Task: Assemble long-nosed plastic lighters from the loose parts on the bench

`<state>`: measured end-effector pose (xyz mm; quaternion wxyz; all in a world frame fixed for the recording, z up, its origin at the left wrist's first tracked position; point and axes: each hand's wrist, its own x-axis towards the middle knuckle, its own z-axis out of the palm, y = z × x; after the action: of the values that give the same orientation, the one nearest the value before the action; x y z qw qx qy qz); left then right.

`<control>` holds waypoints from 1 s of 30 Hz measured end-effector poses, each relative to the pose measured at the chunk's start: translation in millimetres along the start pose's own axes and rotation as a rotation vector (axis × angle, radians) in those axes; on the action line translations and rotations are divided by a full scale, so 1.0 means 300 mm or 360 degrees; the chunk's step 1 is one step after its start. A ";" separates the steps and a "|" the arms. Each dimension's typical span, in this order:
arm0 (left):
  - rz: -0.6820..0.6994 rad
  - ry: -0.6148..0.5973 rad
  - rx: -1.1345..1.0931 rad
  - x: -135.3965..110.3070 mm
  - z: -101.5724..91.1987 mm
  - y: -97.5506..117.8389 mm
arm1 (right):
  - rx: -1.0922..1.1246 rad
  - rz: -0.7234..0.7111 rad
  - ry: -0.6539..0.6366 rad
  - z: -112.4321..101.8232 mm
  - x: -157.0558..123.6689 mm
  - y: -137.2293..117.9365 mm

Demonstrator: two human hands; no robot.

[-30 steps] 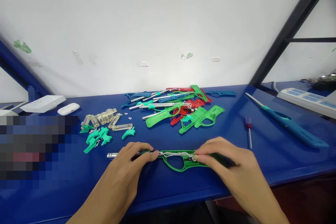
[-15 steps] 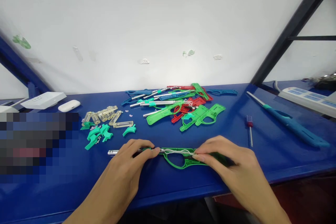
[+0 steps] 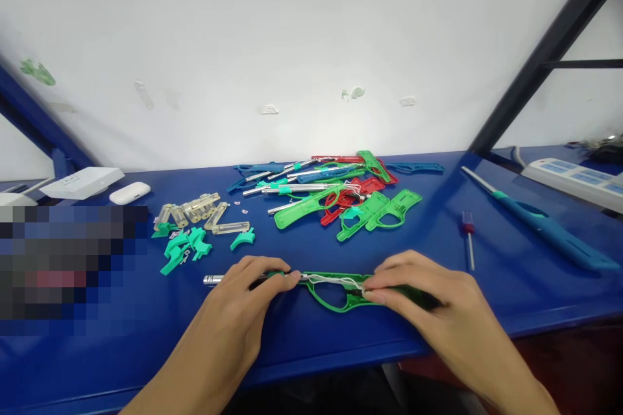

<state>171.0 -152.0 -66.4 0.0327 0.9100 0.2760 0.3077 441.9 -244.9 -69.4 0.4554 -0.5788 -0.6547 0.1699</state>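
Observation:
A green lighter casing half [image 3: 325, 303] lies near the table's front edge, its open inner side facing up. Against its left end, my left hand [image 3: 238, 311] is closed on the metal lighter tube [image 3: 213, 279], whose tip pokes out to the left. White wires [image 3: 333, 279] run from the tube along the casing. With thumb and index finger, my right hand [image 3: 433, 295] pinches the wires' right end beside a small black part [image 3: 357, 292]. My right fingers cover much of the casing's handle, so the exact seating of the black part is hidden.
Behind my hands lies a pile of green casing halves [image 3: 304, 209], red and blue ones, and metal tubes. To the left are teal triggers [image 3: 197, 241] and clear fuel tanks [image 3: 231, 228]. A screwdriver [image 3: 468, 233] and a blue lighter [image 3: 540, 224] lie right, near a power strip [image 3: 574, 181].
The view has shifted slightly. Both hands keep their grips in nearly the same place, with the right fingertips still pinching at the wire end.

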 end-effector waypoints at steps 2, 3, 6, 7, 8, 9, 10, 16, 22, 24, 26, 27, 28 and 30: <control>0.0029 0.0006 0.0014 0.004 -0.005 0.003 | -0.0042 -0.0032 -0.0035 -0.006 0.001 0.008; 0.0044 0.0022 0.0021 0.005 -0.006 0.004 | -0.0051 -0.0058 -0.0037 -0.007 0.002 0.011; 0.0054 0.0026 0.0041 0.002 -0.006 0.002 | -0.0043 -0.0138 -0.0024 -0.008 0.002 0.016; 0.0052 0.0022 0.0040 0.000 -0.006 0.001 | -0.0050 -0.0158 -0.0025 -0.008 0.001 0.015; 0.0050 0.0021 0.0037 -0.001 -0.007 0.000 | -0.0068 -0.0189 -0.0031 -0.008 0.000 0.014; 0.0047 0.0010 0.0033 -0.003 -0.008 -0.001 | -0.0094 -0.0235 -0.0037 -0.007 -0.002 0.013; 0.0047 0.0014 0.0026 -0.004 -0.008 -0.002 | -0.0123 -0.0288 -0.0033 -0.006 -0.003 0.011; 0.0034 0.0020 0.0008 -0.004 -0.003 -0.001 | -0.0297 -0.0501 0.0000 -0.002 -0.008 0.011; 0.0043 0.0022 0.0009 -0.004 0.002 -0.005 | -0.0478 -0.0531 -0.0033 -0.003 -0.033 0.019; 0.0048 0.0017 0.0016 -0.009 0.004 -0.006 | -0.0545 -0.0525 -0.0033 -0.003 -0.045 0.023; 0.0029 0.0015 0.0013 -0.014 0.004 -0.005 | -0.0600 -0.0526 -0.0052 -0.003 -0.055 0.028; 0.0014 0.0011 0.0007 -0.016 0.005 -0.004 | -0.0624 -0.0531 -0.0068 -0.004 -0.060 0.032; 0.0007 0.0006 0.0001 -0.017 0.005 -0.003 | -0.0645 -0.0541 -0.0088 -0.005 -0.064 0.035; 0.0020 0.0006 0.0004 -0.016 0.004 -0.002 | -0.0683 -0.0568 -0.0137 -0.009 -0.072 0.042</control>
<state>168.5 -153.9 -70.1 0.0292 0.9112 0.2706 0.3092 450.0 -261.9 -86.0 0.3168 -0.5298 -0.7861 -0.0310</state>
